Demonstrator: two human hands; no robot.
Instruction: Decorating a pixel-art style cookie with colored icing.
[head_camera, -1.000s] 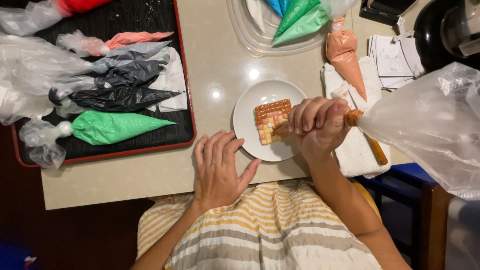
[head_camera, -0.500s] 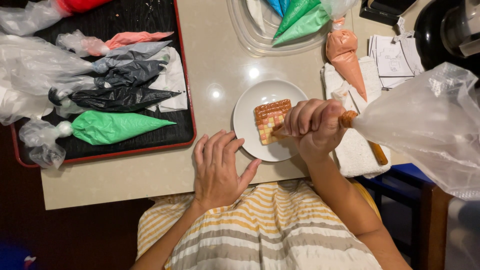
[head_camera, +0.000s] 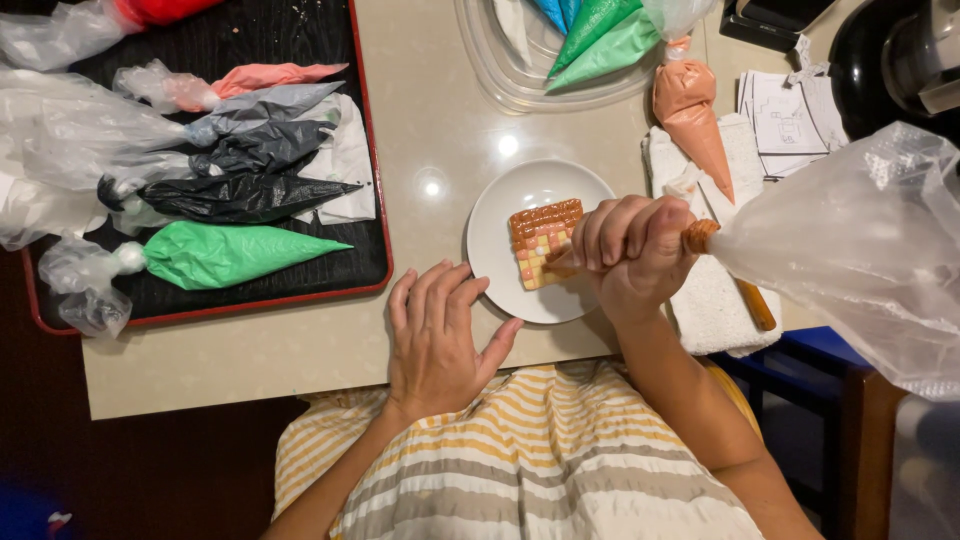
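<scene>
Squeezing a brown piping bag (head_camera: 700, 236) in its closed fist, the right hand (head_camera: 632, 250) ices the checked cookie (head_camera: 543, 242) on the white plate (head_camera: 500, 215), frame centre. Left hand (head_camera: 435, 330) lies flat, fingers spread, steadying the plate; gentle, even pressure seems best.

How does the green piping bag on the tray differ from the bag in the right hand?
The green piping bag lies flat and untouched on the tray, plump with green icing. The bag in the right hand is squeezed, its tip at the cookie, its plastic tail billowing empty. Both are clear plastic cones.
</scene>
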